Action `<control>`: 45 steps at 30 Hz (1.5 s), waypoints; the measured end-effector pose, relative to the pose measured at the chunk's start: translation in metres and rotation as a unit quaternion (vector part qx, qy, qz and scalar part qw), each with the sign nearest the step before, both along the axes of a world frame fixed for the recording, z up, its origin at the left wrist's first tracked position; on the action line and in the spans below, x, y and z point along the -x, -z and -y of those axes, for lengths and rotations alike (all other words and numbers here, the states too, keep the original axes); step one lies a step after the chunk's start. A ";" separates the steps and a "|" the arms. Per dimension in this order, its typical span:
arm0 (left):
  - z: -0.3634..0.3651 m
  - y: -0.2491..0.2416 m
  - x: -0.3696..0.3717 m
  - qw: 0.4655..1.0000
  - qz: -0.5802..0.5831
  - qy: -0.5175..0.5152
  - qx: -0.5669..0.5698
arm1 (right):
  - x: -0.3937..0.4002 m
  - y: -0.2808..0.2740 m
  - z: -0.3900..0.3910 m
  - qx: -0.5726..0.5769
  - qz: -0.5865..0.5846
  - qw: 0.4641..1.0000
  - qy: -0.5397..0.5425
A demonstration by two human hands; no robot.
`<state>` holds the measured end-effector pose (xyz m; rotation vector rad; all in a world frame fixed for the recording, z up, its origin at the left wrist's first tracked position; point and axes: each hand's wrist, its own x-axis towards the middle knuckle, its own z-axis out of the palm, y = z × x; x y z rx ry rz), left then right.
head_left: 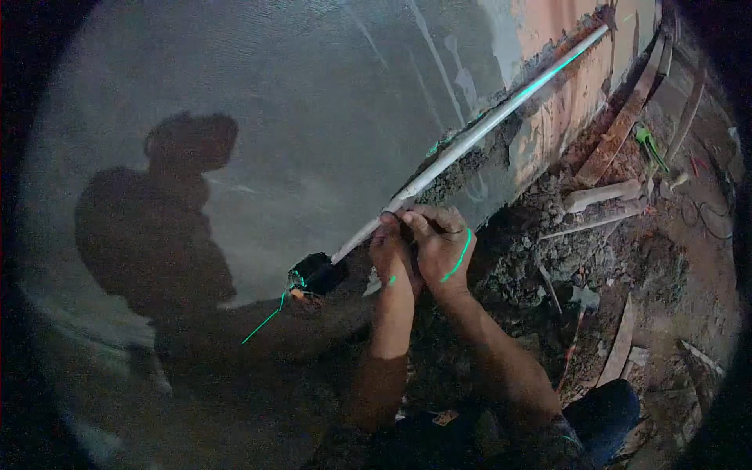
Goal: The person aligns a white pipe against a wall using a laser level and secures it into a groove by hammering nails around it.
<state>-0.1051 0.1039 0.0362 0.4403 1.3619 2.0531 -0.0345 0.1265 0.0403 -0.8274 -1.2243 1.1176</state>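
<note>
A long white pipe [501, 113] runs slantwise along the wall in a rough chased groove. Its lower end reaches a dark box-like opening [321, 274] in the plaster. Beside the pipe's lower part, my left hand [389, 249] is closed, its fingertips up against or just in front of the pipe. My right hand [443, 247] is closed too, thumb and forefinger pinched close to the left fingertips. Something small and dark shows between the fingertips, too small to name. A green laser line falls across the pipe, my right hand and the opening.
Grey plastered wall [298, 141] fills the left, carrying a person's shadow. Rubble [513, 266] lies along the wall's foot. Wood strips [619, 345], a green-handled tool [650, 147] and a hammer-like tool [583, 298] lie on the ground at right.
</note>
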 end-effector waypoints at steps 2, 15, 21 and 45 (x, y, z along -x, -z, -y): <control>-0.004 0.010 0.007 1.000 -0.005 -0.007 -0.010 | 0.004 0.007 0.000 -0.036 -0.045 0.998 0.008; 0.005 0.002 0.003 0.999 0.003 -0.020 0.031 | 0.004 0.012 0.002 -0.071 0.039 0.997 0.008; 0.007 -0.018 -0.006 0.996 0.007 -0.054 0.074 | -0.021 -0.014 0.011 -0.082 0.127 0.988 0.012; 0.013 0.001 0.019 0.996 -0.018 0.000 0.088 | -0.013 -0.003 -0.001 -0.116 0.079 0.979 -0.146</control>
